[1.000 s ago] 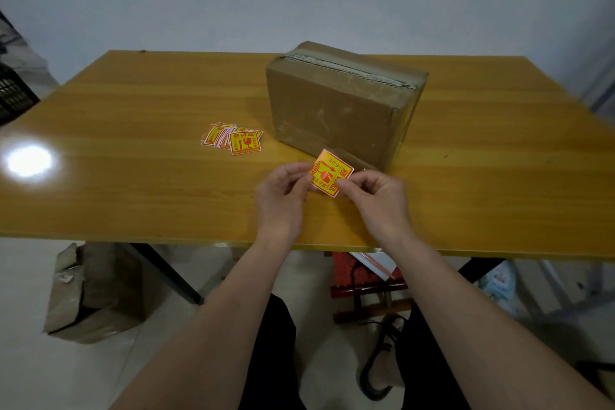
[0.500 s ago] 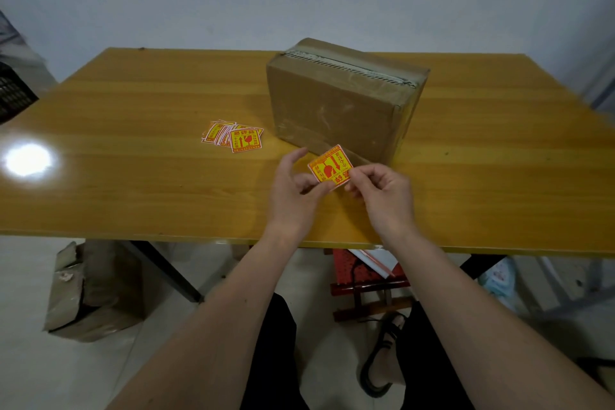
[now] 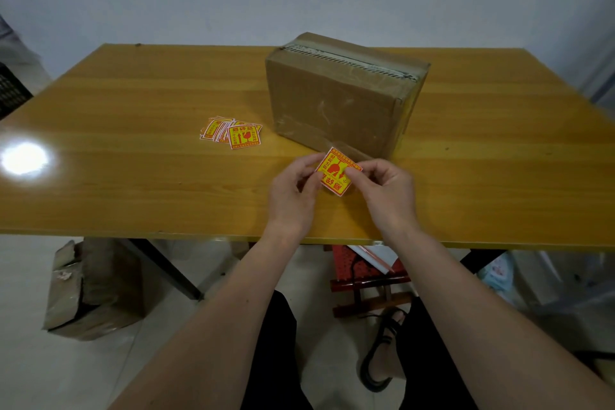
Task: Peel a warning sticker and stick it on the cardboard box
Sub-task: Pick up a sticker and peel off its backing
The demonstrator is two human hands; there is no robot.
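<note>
A yellow and red warning sticker (image 3: 335,173) is held over the table, turned cornerwise, just in front of the cardboard box (image 3: 336,100). My left hand (image 3: 293,193) pinches its left edge and my right hand (image 3: 386,193) pinches its right edge with thumb and forefinger. Whether the backing is coming off I cannot tell. The taped brown box stands on the wooden table (image 3: 133,176), a little beyond both hands and apart from them.
A small fanned pile of the same stickers (image 3: 233,134) lies on the table left of the box. Under the table are a torn cardboard box (image 3: 93,286) on the floor at left and a red stool (image 3: 366,273) at right.
The sticker has been turned between my fingers and sits slightly lower and closer to me. My left fingers, spread half a second ago, now pinch its left edge.
</note>
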